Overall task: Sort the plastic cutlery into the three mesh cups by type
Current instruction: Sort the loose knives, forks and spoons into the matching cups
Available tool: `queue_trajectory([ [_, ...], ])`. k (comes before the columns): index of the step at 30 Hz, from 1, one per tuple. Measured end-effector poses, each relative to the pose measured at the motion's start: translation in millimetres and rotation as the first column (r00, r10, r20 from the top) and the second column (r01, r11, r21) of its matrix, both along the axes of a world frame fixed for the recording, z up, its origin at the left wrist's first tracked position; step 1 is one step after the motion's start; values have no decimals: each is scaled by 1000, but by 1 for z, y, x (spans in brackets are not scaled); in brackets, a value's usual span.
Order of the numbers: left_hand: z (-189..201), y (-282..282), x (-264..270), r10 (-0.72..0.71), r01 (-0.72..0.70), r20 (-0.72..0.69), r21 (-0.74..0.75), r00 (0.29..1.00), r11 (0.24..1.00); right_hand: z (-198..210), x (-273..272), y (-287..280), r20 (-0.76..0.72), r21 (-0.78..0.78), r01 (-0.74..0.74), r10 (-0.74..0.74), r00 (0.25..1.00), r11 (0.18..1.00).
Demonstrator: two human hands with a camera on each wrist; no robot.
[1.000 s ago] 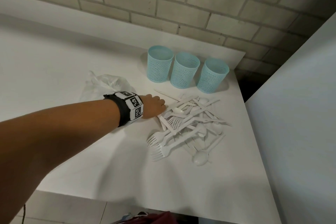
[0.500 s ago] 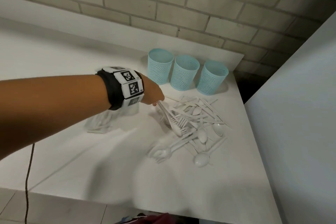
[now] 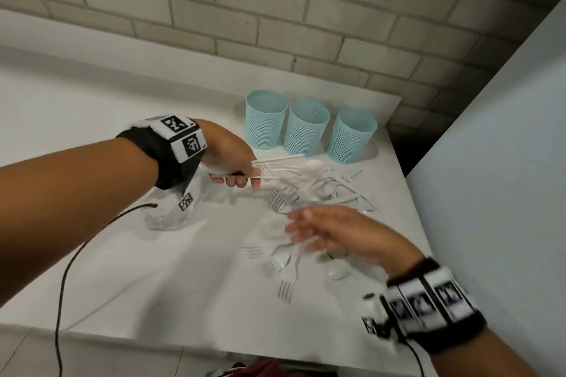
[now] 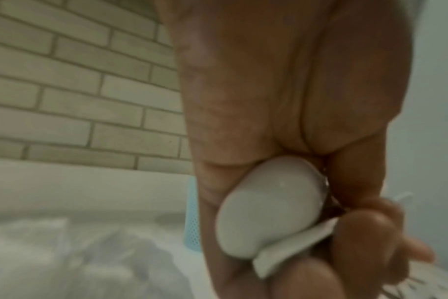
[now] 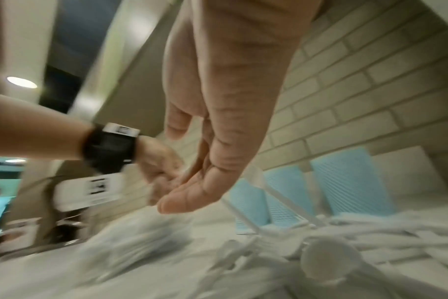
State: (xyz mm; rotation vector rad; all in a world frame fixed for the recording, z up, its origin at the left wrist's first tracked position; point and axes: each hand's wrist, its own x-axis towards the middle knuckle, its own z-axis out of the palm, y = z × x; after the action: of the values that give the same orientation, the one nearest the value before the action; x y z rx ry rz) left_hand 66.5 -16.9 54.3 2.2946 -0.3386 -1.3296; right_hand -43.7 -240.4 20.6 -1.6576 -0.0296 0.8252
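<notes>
Three light blue mesh cups (image 3: pixel 306 128) stand in a row at the back of the white table (image 3: pixel 153 269). A heap of white plastic cutlery (image 3: pixel 309 193) lies in front of them, with forks (image 3: pixel 288 275) nearer me. My left hand (image 3: pixel 235 168) grips a bundle of white cutlery handles (image 3: pixel 275 162) above the heap's left side; the left wrist view shows a spoon bowl (image 4: pixel 266 206) in the palm. My right hand (image 3: pixel 318 229) hovers over the heap with straight fingers (image 5: pixel 192 194), holding nothing, and is blurred.
A crumpled clear plastic bag (image 3: pixel 171 211) lies left of the heap, under my left wrist. A brick wall (image 3: pixel 275 9) runs behind the table. A pale panel (image 3: pixel 505 162) closes off the right side. A black cable (image 3: pixel 70 269) trails over the front edge.
My left hand has lifted from the heap's left edge with a bundle of cutlery. My right hand has come into view over the heap. The heap has been disturbed.
</notes>
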Motion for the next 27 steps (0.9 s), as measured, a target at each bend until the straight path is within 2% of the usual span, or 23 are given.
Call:
queue_trajectory([
  [1,-3,1,-1,60,-62,-41,-62,997,996,-4,17,1,-54,27,102,-101,993,994],
  [2,-6,1,-3,116,-125,-76,-123,990,985,-7,31,2,-106,44,143,-138,985,989],
  [4,-12,-1,-5,208,-239,-153,-232,966,943,-10,51,4,-194,92,171,-151,969,981],
  [6,-21,-5,-8,275,-348,-254,-314,927,883,-15,66,5,-248,220,259,-203,947,940],
  [10,-38,-10,-11,327,-517,-447,-416,833,748,-24,86,19,-350,400,448,-319,881,800],
  [13,-48,-11,-14,344,-612,-547,-439,763,658,-26,96,30,-351,479,531,-402,846,699],
  [18,-62,-12,-20,369,-715,-641,-437,673,546,-23,106,36,-437,575,680,-532,725,455],
  [21,-67,-13,-23,381,-751,-666,-445,642,488,-18,107,36,-425,522,735,-616,663,431],
  [27,-66,-20,-23,422,-794,-672,-522,608,313,-23,108,32,-363,516,747,-683,634,418],
])
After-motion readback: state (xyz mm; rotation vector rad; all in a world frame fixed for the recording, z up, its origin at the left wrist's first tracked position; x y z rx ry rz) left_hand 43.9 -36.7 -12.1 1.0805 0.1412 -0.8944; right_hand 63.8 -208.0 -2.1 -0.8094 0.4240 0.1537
